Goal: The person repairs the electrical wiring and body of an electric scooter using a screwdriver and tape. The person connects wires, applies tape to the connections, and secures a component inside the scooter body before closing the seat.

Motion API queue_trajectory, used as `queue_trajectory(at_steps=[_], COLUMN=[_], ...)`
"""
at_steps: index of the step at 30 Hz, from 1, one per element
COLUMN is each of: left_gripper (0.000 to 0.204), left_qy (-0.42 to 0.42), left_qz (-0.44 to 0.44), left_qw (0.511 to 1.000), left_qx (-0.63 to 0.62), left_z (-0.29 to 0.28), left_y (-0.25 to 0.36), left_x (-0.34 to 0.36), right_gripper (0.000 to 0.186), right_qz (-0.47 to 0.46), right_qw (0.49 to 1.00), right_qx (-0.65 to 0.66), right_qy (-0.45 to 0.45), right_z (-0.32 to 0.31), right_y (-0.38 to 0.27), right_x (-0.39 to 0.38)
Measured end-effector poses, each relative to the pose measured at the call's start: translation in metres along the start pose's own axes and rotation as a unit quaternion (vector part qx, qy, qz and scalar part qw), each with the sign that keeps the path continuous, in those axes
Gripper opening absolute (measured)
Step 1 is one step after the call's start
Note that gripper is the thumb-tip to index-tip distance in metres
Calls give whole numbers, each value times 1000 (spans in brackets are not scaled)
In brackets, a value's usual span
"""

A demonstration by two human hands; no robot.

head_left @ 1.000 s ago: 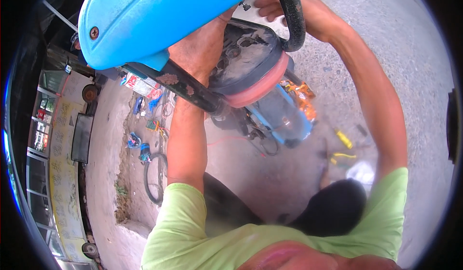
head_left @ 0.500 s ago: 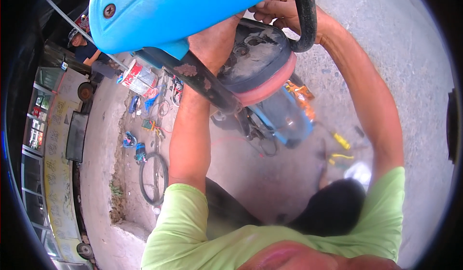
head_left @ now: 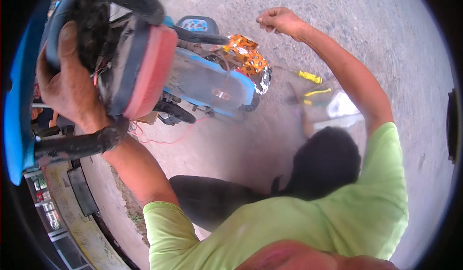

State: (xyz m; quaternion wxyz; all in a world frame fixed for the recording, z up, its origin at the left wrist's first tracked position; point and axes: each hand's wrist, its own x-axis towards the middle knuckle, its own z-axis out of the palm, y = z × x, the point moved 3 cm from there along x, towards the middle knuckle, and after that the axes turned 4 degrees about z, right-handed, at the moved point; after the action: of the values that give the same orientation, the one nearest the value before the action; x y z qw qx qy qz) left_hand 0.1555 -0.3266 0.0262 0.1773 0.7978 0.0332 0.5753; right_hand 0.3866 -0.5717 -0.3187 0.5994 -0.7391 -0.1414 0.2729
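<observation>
My left hand (head_left: 72, 84) reaches in among the rear of a blue scooter-like vehicle, its thumb up and its fingers curled round a dark curved rim (head_left: 55, 41) beside an open cavity with wires. Close by are the black tube rail (head_left: 72, 147) and the red tail light (head_left: 152, 72). A blue rear mudguard (head_left: 212, 82) extends from below the light. My right hand (head_left: 282, 23) hangs over the concrete, away from the vehicle, with thumb and fingers pinched together. Whatever may be between those fingertips is too small to make out.
An orange foil packet (head_left: 248, 57) lies by the rear wheel. Yellow-handled tools (head_left: 310, 77) and a white bundle (head_left: 342, 105) lie on the ground near my dark-clad knee (head_left: 328, 156). A thin red wire (head_left: 178, 137) trails below the vehicle. A sign board (head_left: 72, 217) stands at lower left.
My view has swung right, so the vehicle sits farther left. My right hand has come away from the vehicle's rear. My left hand, earlier partly hidden behind the blue panel, now shows on the rim.
</observation>
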Motion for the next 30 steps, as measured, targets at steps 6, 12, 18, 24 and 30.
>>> queue_trajectory(at_steps=[6,12,18,24,30], left_gripper=[80,78,72,75,68], left_qy=[-15,-33,14,2,7], left_qz=[-26,-36,-42,-45,-47], left_qw=[1000,999,997,996,996], left_qx=[5,-17,66,79,70], left_z=[-11,-1,-9,-13,-14], left_y=[-19,-1,-10,-14,-19], left_x=[2,-9,-7,-6,-3], right_gripper=[33,65,57,37,34], right_qz=[11,-3,-96,-11,-120], right_qw=[976,917,920,981,987], right_qx=[-185,-379,-376,-132,-24], right_qy=[-113,-125,-46,-139,-105], right_z=[54,95,90,95,95], right_y=[127,160,169,146,65], right_x=[-29,-32,-3,11,12])
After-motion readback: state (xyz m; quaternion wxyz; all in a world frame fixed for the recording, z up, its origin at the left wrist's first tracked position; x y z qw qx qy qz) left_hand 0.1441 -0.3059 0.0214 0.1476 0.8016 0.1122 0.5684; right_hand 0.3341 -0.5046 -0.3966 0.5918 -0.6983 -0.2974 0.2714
